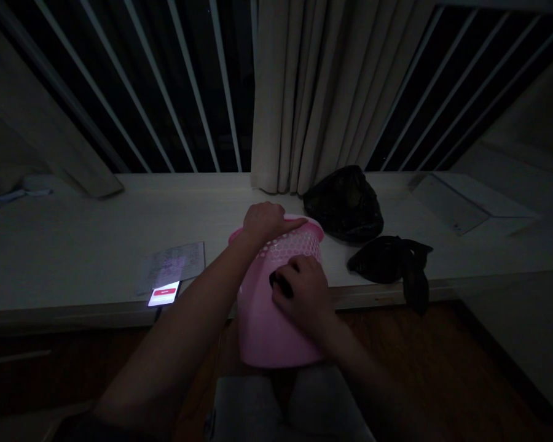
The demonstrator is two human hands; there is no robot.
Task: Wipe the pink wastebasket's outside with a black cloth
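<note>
A pink plastic bin (267, 328) with a honeycomb-patterned upper band leans between my legs and the white ledge. At its top, my left hand (268, 222) grips the rim, one finger stretched along the edge. Lower down, my right hand (301, 291) presses a small dark object (281, 284) against the bin's side. Its kind is hard to make out in the dim light, and my fingers cover part of it. The inside of the bin is hidden from view.
On the white ledge (96, 245) lie a lit phone (164, 293), a sheet of paper (179, 261), a crumpled black plastic bag (348, 205) and a knotted black bag (387, 261) overhanging the edge. Beige curtains (299, 92) and barred windows stand behind. A white panel (465, 202) is at right.
</note>
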